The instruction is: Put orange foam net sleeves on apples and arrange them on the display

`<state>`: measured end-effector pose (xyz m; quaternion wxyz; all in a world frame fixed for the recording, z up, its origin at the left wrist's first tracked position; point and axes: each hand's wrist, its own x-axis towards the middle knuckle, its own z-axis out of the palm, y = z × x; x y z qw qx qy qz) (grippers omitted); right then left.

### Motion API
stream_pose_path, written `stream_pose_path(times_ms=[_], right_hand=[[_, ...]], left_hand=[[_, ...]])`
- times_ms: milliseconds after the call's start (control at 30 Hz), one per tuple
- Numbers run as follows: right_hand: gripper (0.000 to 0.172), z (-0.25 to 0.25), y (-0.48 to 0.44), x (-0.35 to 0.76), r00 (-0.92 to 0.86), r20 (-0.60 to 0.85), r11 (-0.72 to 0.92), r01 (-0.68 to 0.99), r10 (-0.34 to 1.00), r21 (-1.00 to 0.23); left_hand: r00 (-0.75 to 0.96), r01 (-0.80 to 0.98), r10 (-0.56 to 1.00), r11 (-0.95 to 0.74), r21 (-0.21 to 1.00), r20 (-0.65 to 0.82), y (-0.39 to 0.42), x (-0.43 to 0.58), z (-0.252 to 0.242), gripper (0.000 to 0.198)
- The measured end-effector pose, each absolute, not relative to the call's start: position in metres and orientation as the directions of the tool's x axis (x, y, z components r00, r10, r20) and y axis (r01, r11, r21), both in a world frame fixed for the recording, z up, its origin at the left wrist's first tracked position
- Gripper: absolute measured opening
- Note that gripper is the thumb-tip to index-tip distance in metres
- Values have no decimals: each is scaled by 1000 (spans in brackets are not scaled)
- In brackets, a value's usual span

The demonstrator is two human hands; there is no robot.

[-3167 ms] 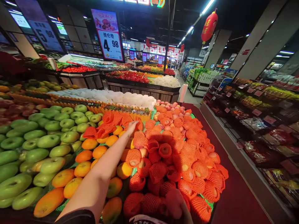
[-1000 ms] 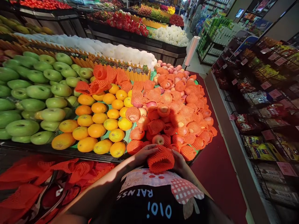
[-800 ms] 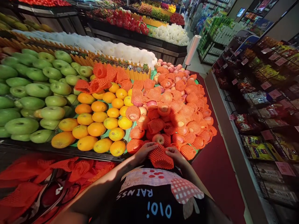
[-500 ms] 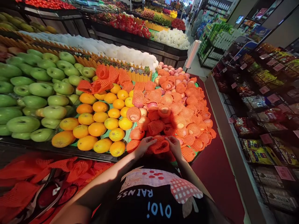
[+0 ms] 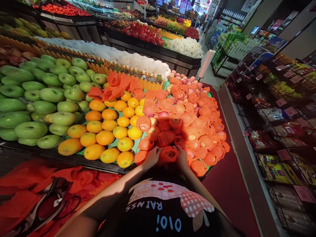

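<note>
At the near edge of the fruit stand, both my hands close around one apple in an orange foam net (image 5: 168,154). My left hand (image 5: 151,157) grips its left side and my right hand (image 5: 182,158) its right side. The apple rests low among a heap of netted apples (image 5: 195,121) that fills the right part of the display. Bare oranges (image 5: 108,131) lie just left of my hands, with a few loose orange nets (image 5: 111,86) beyond them.
Green apples (image 5: 44,102) cover the stand's left side. A bin of loose orange nets (image 5: 37,194) sits below at my left. A yellow picket divider (image 5: 148,83) backs the display. A red-floored aisle (image 5: 232,184) and packaged-goods shelves (image 5: 278,125) run along the right.
My left hand drew back from the far nets. Both hands then carried a netted apple from my chest onto the near edge of the netted-apple heap, where they now press around it.
</note>
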<state>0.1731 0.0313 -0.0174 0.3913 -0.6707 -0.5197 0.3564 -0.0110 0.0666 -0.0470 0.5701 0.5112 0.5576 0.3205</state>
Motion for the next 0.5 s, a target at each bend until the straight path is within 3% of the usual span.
stream_pose_path(times_ms=[233,367,500], right_hand=[[32,-2,32,175,171,-62,-133,448,983,-884],[36,18,31,176,190,-42,-121,428,981,-895],[38,48,26,178,209,-19,-98,378,978,-921]], left_hand=[[242,202,906,302,932,-346,66,-10,-40,28],[319,17,879,367,930,-353,59,-8,-35,38],[489,-201,794,504,840,-360,40,-7,-22,50]])
